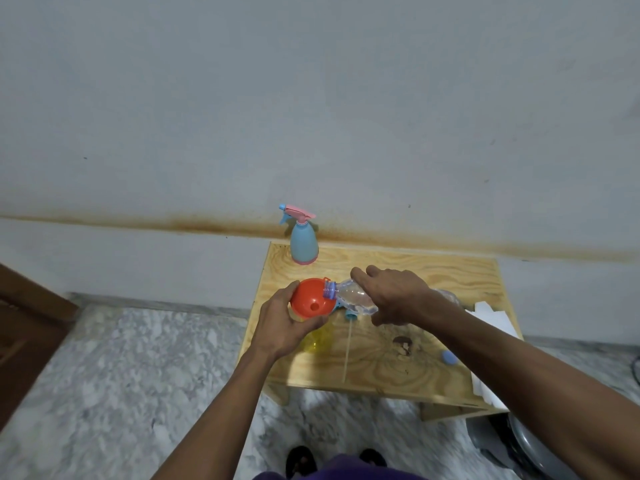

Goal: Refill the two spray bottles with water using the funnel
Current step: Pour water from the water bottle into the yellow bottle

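An orange funnel (pixel 309 299) sits in the neck of a yellow spray bottle (pixel 317 340) on the wooden table (pixel 374 362). My left hand (pixel 285 323) grips the funnel and the bottle's neck. My right hand (pixel 394 294) grips a clear plastic water bottle (pixel 353 297), tilted with its mouth over the funnel rim. A blue spray bottle (pixel 303 242) with a pink trigger head stands upright at the table's far left corner. A detached blue spray head (pixel 350 313) with its long dip tube lies on the table under the water bottle.
A small blue cap (pixel 449 357) lies near the table's right side. White paper (pixel 491 322) hangs over the right edge. The table stands against a stained wall on a marble floor; a dark round object (pixel 540 448) is at the lower right.
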`<state>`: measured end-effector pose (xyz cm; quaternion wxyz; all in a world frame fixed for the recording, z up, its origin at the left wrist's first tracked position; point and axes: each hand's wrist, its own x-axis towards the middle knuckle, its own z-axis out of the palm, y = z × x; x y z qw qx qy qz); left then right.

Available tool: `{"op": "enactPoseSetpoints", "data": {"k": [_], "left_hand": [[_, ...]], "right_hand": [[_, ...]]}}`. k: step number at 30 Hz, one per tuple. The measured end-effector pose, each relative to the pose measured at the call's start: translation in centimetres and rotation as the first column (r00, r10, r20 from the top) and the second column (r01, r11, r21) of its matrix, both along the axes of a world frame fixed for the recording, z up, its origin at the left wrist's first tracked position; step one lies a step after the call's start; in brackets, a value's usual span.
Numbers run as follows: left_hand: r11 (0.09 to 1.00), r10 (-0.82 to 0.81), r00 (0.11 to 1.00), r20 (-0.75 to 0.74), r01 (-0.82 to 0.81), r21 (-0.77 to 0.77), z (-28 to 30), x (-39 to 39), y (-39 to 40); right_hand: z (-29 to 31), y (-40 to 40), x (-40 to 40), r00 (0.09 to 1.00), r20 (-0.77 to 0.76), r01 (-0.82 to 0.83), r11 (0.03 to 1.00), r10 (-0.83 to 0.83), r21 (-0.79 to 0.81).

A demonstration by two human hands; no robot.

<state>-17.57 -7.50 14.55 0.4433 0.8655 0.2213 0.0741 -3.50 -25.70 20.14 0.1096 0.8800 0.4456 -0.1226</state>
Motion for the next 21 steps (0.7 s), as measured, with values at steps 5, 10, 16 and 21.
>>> {"op": "enactPoseSetpoints", "data": {"k": [5, 10, 16, 21], "left_hand": [[1.000, -0.001, 1.000, -0.004, 0.001, -0.002, 0.00, -0.09, 0.07], [1.000, -0.004, 1.000, 0.001, 0.004, -0.007, 0.13, -0.04, 0.00], [1.000, -0.004, 1.000, 0.001, 0.004, -0.008, 0.21, -0.07, -0.04], [1.000, -0.006, 1.000, -0.003, 0.006, -0.008, 0.11, -0.08, -0.01]], "right_hand": [[0.31, -0.09, -0.10, 1.000, 0.021, -0.002, 1.000, 0.003, -0.025], [0.54, -0.02, -0.22, 1.000, 0.027, 0.003, 0.999, -0.002, -0.045], [0.79, -0.13, -0.34, 1.000, 0.029, 0.006, 0.999, -0.005, -0.048], [1.01, -0.18, -0.26, 0.999, 0.033, 0.005, 0.998, -0.003, -0.055]]}}
